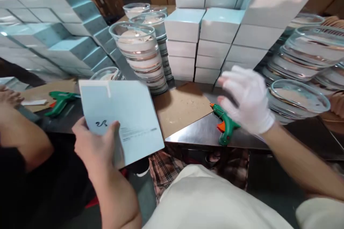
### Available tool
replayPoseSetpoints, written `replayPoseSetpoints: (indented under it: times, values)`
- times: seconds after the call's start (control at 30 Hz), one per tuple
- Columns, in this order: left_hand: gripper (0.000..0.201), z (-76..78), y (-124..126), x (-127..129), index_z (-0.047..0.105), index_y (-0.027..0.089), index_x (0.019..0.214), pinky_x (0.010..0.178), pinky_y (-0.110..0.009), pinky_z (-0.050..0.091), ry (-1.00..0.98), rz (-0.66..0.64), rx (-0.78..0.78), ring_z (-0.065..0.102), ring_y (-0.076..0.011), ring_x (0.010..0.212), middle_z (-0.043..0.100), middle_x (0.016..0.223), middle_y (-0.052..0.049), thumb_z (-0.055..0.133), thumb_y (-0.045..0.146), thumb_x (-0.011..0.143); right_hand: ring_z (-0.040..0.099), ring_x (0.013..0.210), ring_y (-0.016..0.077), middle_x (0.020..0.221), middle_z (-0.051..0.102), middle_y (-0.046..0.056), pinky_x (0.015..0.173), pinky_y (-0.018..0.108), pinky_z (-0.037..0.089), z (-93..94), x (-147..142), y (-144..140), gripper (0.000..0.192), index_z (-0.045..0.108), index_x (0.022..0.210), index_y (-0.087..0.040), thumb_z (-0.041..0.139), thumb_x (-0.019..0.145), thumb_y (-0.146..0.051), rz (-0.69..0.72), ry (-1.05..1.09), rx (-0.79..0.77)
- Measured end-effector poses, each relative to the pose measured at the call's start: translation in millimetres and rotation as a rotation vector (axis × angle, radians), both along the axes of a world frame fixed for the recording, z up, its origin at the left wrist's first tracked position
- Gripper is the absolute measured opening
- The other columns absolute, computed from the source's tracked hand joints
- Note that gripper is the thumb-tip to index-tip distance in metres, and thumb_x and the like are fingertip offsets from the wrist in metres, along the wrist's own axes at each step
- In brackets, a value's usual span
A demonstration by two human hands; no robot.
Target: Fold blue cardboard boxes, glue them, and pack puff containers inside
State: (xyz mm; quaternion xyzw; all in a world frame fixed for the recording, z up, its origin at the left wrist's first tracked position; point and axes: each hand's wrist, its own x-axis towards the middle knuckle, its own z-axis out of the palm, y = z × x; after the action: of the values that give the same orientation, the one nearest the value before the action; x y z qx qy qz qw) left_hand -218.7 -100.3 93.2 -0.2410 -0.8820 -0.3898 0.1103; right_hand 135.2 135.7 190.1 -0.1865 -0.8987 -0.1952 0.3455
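My bare left hand (95, 146) grips a pale blue box (134, 114), thumb on the face that carries a black squiggle and small print. The box is tilted and held over the table's front edge. My right hand (245, 98), in a white glove with bare fingertips showing, is raised with its fingers apart and nothing seen in them; motion blurs it slightly. Just below and left of it, a green glue gun (228, 128) with an orange trigger lies on the metal table (190, 132). A sheet of brown cardboard (181, 109) lies between my hands.
Stacks of white-and-blue boxes (182, 48) rise at the back and left (72, 53). Round glass dishes (142, 61) are piled at centre and right (298, 96). At left, another person's arm (24, 128) is near a second green glue gun (61, 102).
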Motion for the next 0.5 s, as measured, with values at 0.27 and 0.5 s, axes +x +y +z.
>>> replayPoseSetpoints:
  times: [0.27, 0.5]
  values:
    - [0.026, -28.1, 11.9, 135.0, 0.074, 0.025, 0.109, 0.068, -0.025, 0.054, -0.063, -0.893, 0.077, 0.074, -0.0183, 0.078, 0.079, 0.094, -0.002, 0.072, 0.048, 0.096, 0.071, 0.101, 0.0248, 0.107, 0.078, 0.008, 0.094, 0.042, 0.056, -81.7, -16.5, -80.7, 0.021, 0.07, 0.117, -0.025, 0.057, 0.102, -0.03, 0.07, 0.242, -0.417]
    - [0.042, -57.3, -6.2, 101.9, 0.072, 0.028, 0.127, 0.074, -0.029, 0.059, -0.075, -0.953, -0.029, 0.081, -0.0252, 0.093, 0.083, 0.11, -0.007, 0.075, 0.054, 0.093, 0.072, 0.1, 0.0225, 0.109, 0.077, 0.009, 0.096, 0.037, 0.059, -114.9, 27.8, -85.4, 0.041, 0.073, 0.115, -0.018, 0.067, 0.097, -0.054, 0.207, 0.161, -1.38]
